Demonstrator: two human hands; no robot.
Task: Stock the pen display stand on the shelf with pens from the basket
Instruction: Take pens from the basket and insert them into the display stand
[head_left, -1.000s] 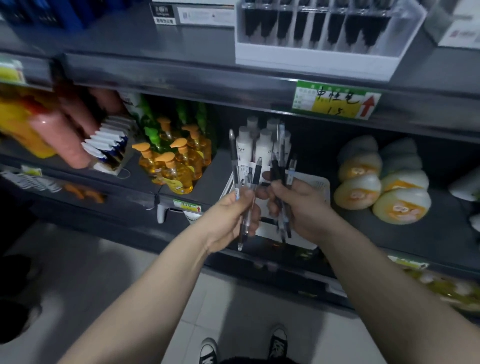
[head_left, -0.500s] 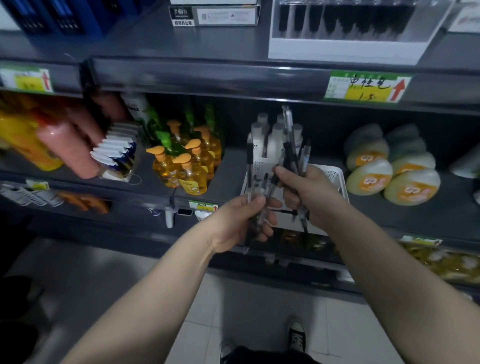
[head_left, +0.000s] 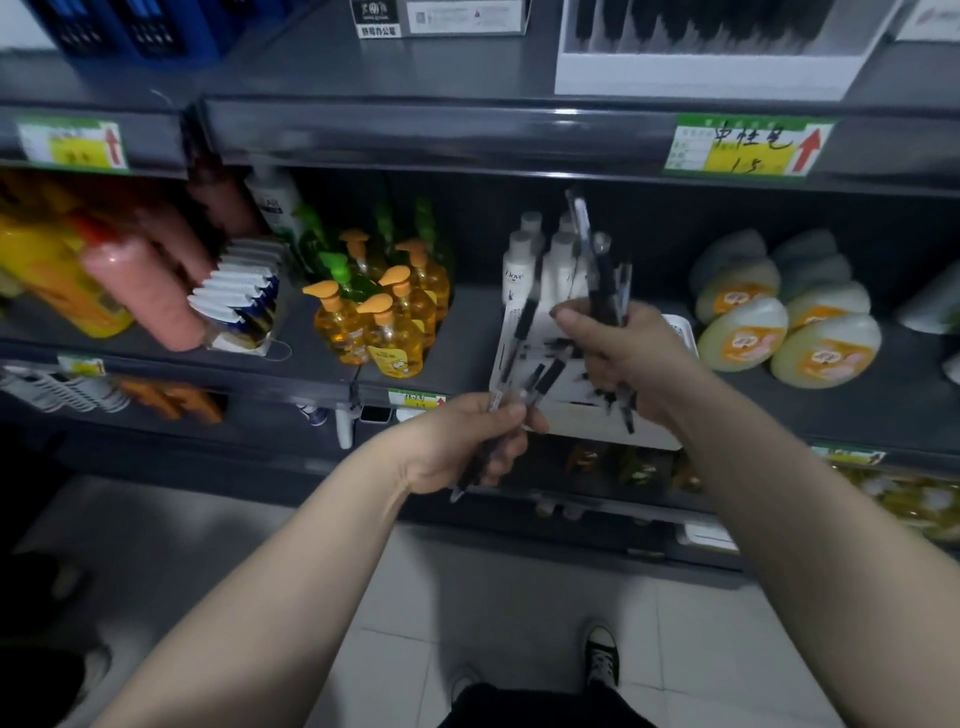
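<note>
Left hand (head_left: 467, 441) grips few pens (head_left: 524, 384); right hand (head_left: 623, 353) clenches a loose pen bundle (head_left: 605, 291), which may slip down during sorting.

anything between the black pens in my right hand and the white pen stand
Only the dark shelf edge with its green-and-yellow price tag lies between black pens and white pen stand in this view; nothing else.

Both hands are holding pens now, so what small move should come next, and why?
Probably raise the right hand and its pen bundle toward the display stand on the shelf above. The left hand grips a few pens too, over the white basket, so gathering seems done.
</note>
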